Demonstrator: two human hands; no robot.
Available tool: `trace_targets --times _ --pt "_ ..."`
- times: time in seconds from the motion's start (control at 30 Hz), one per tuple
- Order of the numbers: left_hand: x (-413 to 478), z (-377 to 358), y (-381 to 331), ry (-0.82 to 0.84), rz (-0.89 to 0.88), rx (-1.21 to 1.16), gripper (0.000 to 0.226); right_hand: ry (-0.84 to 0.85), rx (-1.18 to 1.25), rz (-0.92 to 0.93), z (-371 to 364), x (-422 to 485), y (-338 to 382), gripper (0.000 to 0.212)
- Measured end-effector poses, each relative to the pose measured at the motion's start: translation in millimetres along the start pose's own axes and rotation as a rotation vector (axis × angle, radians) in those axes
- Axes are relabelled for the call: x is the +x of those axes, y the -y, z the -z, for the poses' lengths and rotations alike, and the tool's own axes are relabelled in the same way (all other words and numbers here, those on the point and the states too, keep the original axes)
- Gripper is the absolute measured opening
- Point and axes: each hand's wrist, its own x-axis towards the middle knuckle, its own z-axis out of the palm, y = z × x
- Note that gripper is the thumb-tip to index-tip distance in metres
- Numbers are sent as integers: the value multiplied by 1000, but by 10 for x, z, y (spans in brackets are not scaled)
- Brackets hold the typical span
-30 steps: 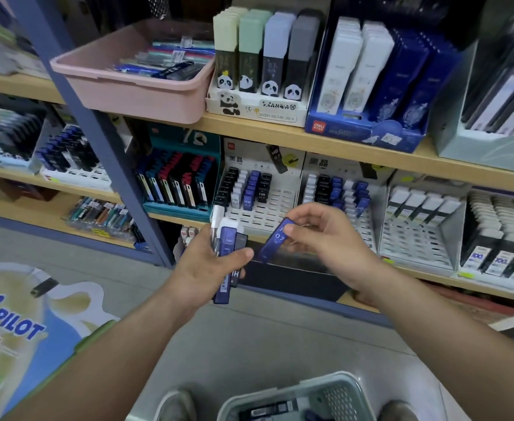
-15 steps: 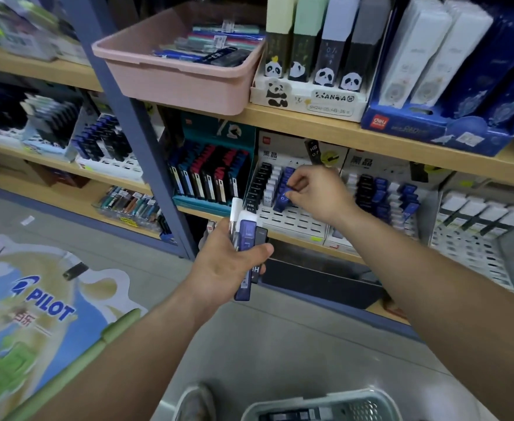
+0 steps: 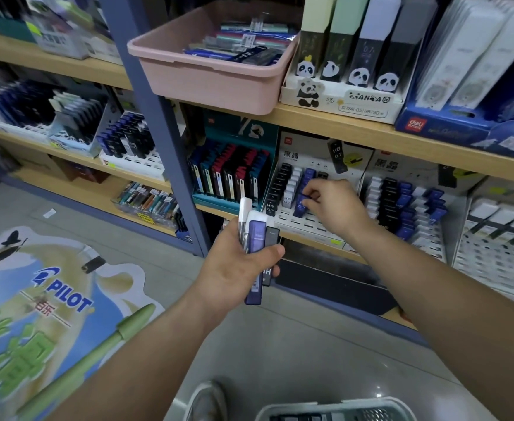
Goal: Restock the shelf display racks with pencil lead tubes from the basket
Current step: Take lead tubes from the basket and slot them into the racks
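**Both hands busy with pencil lead tubes at a shop shelf**

Left hand [image 3: 234,268] is held out in front of the shelving, fingers and thumb clamped round a bundle of lead tubes [image 3: 255,253]. A white, a blue-violet and a black tube stand upright side by side in the grip. The thumb crosses their middles, and it is not possible to tell whether more tubes sit behind these three.

Right hand [image 3: 331,205] reaches to a white display rack [image 3: 298,227] on the lower shelf. Its fingertips pinch the top of a blue tube [image 3: 300,206] standing at the front of the rack's blue row. The hand hides the slots to the right of that row. Rows of black and white tubes marked HB 0.7 fill the rack's left part.

A second white rack [image 3: 407,208] of black, white and blue tubes stands just beside it on the right, too blurred to read.

The grey basket [image 3: 325,410] lies at the bottom edge and is cut off, so only its rim and a few dark tubes inside it show. One shoe [image 3: 210,399] shows beside it. On the upper shelf sits a pink bin [image 3: 216,83] of packaged items whose labels are unreadable.
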Motion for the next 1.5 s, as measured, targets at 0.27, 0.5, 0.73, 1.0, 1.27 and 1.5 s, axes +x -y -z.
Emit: trace_targets --times 0.27,0.5,0.73,1.0,1.27,1.5 --pt "-16 50 -2 4 -9 -27 27 15 -58 -8 -78 -108 82 23" --pt "5 39 -2 24 -23 -39 29 162 797 -94 415 -663 660 6" --pt "-38 -60 -1 72 -42 -4 33 235 878 -153 499 -862 774 15" --pt "-31 -46 -29 90 -53 -17 31 287 879 -121 585 -912 644 15" --pt "4 8 -56 -27 -83 32 19 232 952 -244 572 -939 511 17" --pt "31 -24 -55 -58 -95 26 18 338 833 -162 501 -1072 536 8"
